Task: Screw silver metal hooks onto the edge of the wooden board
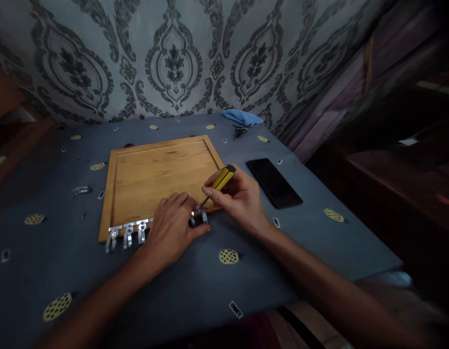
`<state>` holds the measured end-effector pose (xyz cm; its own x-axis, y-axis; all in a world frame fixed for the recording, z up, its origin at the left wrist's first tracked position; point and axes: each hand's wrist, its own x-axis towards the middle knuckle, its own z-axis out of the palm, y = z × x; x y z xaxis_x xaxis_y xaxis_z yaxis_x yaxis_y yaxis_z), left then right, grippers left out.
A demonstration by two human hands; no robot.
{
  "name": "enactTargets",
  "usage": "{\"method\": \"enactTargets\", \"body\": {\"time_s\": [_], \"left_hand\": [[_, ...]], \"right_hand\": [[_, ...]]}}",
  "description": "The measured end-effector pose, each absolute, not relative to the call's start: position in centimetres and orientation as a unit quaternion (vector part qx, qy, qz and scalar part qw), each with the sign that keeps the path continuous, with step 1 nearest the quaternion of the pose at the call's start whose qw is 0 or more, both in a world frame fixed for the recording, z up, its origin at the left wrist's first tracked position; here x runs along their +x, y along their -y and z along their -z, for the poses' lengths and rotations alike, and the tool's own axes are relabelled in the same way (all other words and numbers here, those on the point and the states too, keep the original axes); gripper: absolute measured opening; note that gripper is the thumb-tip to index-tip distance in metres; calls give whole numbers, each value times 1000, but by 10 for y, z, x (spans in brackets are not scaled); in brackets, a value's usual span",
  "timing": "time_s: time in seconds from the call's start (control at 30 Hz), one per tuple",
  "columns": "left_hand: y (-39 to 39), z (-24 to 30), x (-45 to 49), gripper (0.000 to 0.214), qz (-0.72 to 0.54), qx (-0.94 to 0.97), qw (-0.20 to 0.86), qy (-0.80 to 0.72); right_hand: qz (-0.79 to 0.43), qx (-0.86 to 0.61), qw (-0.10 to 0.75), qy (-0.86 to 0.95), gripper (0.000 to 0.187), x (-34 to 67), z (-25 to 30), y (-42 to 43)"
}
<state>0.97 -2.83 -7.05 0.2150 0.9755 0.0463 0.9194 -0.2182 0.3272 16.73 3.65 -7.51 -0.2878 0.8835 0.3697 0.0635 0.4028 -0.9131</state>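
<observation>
A wooden board (166, 169) with a raised frame lies flat on the table. Along its near edge runs a metal hook rail (129, 232), with several silver hooks hanging past the edge; my left hand covers its middle. My left hand (175, 223) grips the rail and board edge, fingers bent on top and thumb stretched beside the rightmost hook (203, 214). My right hand (242, 196) is closed around a yellow and black screwdriver (223, 178). The screwdriver is tilted, its shaft pointing down to the top of that rightmost hook. Whether its tip sits in a screw is too small to tell.
A black phone (274, 182) lies right of the board. One loose metal hook (81, 190) is on the left. At the back right are a blue cloth (242, 117) and a small dark object (239, 130). A patterned wall covering (217, 63) rises behind the table (282, 266).
</observation>
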Motion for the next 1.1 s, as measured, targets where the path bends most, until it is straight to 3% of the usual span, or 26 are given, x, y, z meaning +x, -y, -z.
{"method": "enactTargets", "body": {"time_s": [0.13,0.27,0.63,0.87,1.1], "left_hand": [[28,72,10,31,-129,772,114,-611],[28,73,9,31,-135,774,114,-608],[29,71,9,34,-121,774,114,-611],[28,69,10,36,-114,769,122,-617],[27,71,10,36,-114,768,121,-619]], "right_hand": [[-536,-289,450,653,44,170,66,-39],[-565,-261,397,675,45,177,61,-44],[-550,-285,459,636,37,173,65,-43],[-549,-271,420,670,41,180,64,-46],[-540,-292,457,643,34,176,62,-44]]}}
